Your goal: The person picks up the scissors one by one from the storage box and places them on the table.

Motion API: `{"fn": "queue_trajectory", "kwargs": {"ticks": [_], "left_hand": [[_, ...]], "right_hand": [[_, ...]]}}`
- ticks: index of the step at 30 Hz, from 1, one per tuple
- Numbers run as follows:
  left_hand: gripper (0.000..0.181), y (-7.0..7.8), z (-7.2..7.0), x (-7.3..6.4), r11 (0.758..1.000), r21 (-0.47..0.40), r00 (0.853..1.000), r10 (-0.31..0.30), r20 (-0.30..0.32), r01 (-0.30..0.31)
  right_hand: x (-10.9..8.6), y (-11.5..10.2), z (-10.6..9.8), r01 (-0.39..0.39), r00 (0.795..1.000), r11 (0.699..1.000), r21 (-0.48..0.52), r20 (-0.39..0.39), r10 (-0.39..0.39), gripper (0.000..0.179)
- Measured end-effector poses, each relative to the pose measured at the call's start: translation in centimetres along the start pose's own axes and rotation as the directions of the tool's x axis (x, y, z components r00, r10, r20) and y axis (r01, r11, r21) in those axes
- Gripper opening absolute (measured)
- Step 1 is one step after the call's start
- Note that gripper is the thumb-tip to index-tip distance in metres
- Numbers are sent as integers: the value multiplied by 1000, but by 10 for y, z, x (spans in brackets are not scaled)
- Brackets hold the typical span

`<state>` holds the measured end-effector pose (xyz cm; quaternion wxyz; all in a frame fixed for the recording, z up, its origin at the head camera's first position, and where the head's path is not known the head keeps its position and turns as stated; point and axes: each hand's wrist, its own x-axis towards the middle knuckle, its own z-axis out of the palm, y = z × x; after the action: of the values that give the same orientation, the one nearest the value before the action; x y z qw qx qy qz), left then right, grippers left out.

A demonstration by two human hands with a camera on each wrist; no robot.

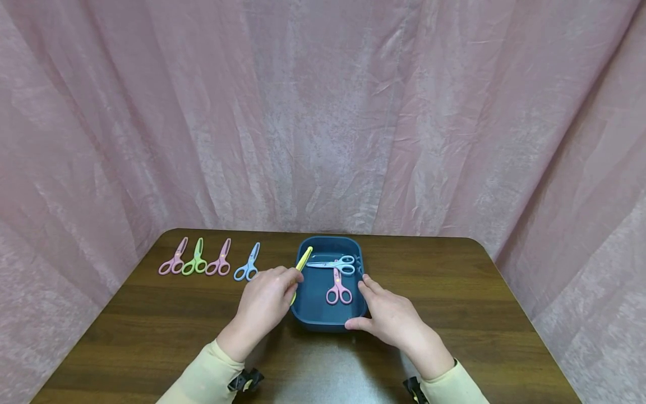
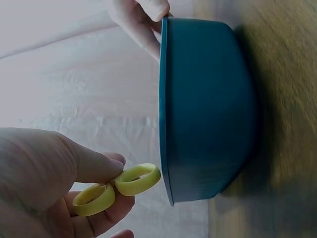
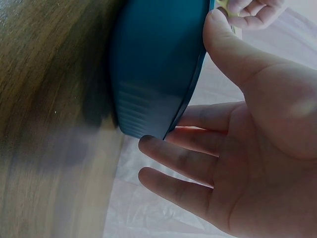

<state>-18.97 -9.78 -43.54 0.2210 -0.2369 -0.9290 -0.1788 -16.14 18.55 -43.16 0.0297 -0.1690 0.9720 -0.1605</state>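
My left hand [image 1: 270, 297] pinches a pair of yellow scissors [image 1: 304, 259] over the left rim of a dark blue plastic bin [image 1: 314, 306]. The closed blades point away from me; in the left wrist view the yellow finger loops [image 2: 138, 179] show beneath the thumb, just beside the bin wall. Inside the bin lie light blue scissors [image 1: 323, 264], placed crosswise, and pink scissors [image 1: 337, 279] partly under them. At the bin's near right corner rests my right hand [image 1: 393, 317], its thumb [image 3: 218, 29] on the rim and its fingers extended along the right side.
Left of the bin, a row of scissors lies on the brown wooden table [image 1: 151, 336]: pink [image 1: 178, 255], green [image 1: 198, 255], another pink [image 1: 222, 255] and blue [image 1: 253, 255]. A pink curtain [image 1: 323, 112] hangs behind the table.
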Motion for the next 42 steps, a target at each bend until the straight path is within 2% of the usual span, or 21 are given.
{"fn": "queue_trajectory", "kwargs": {"ticks": [13, 26, 30, 37, 42], "left_hand": [[19, -16, -5, -8, 999, 33, 998, -13, -54, 15], [21, -33, -2, -21, 998, 61, 999, -26, -35, 28], [22, -39, 2, -24, 996, 79, 999, -40, -6, 40], [25, -47, 8, -32, 992, 83, 991, -102, 85, 95], [26, -51, 14, -35, 992, 77, 986, -107, 130, 98]], "right_hand": [[0, 0, 1, 5, 1000, 1000, -10, -11, -5, 99], [0, 0, 0, 5, 1000, 1000, -3, -5, -5, 99], [0, -1, 0, 3, 1000, 1000, -6, -4, -3, 99], [0, -1, 0, 3, 1000, 1000, -8, -1, -3, 100], [0, -1, 0, -1, 1000, 1000, -8, 1, 1, 98]]}}
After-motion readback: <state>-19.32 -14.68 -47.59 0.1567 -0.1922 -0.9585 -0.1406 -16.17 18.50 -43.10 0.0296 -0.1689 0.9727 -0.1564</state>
